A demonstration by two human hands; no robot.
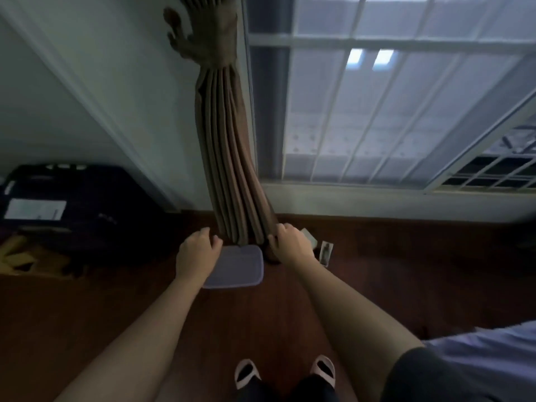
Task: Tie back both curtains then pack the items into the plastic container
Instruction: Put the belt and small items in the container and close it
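A brown pleated curtain [229, 134] hangs gathered beside the window, bunched by a tie-back [211, 42] near the top. Its lower end reaches the dark wooden floor. My right hand [291, 242] pinches the curtain's bottom right edge. My left hand [198, 252] hovers by the bottom left edge with curled fingers, holding nothing that I can make out. A pale plastic container lid [240, 268] lies flat on the floor between my hands, partly under my left hand. Small items [326, 252] lie on the floor just right of my right hand.
A dark suitcase or case [72, 198] with a white label stands at the left against the wall. Yellowish clutter [20, 256] lies in front of it. The barred window [391, 111] fills the upper right. My slippered feet [285, 371] show at the bottom.
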